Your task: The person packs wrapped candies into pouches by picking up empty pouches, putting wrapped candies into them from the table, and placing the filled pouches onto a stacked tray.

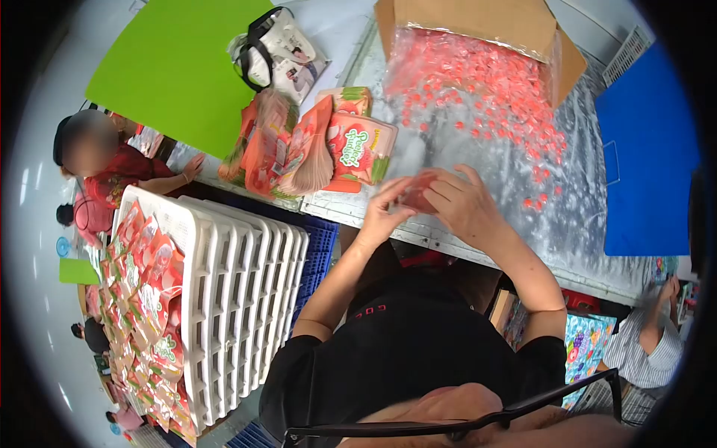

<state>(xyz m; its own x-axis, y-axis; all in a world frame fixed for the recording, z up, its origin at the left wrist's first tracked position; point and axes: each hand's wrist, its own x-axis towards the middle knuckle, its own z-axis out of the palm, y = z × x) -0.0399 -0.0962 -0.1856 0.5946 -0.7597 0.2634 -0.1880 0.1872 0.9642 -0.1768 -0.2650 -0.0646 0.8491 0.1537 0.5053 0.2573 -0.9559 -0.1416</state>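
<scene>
My left hand [386, 213] and my right hand [464, 203] are both closed on a reddish, partly see-through pouch [420, 193], held over the front edge of the metal table. Fingers cover much of it, and its contents cannot be made out. Just beyond my left hand lies a stack of flat printed pouches [361, 149] marked "Peeled Fudge". Beside it a fanned bundle of similar pouches [308, 160] leans to the left. Past my right hand, small red wrapped candies [478, 82] spill from a cardboard box [470, 26] onto the tabletop.
At my left stand stacked white crates [231, 299], the top one full of filled pouches [146, 313]. A green board [179, 67], a printed bag [291, 60] and a blue panel [648, 164] surround the table [590, 239]. Co-workers are at left and right.
</scene>
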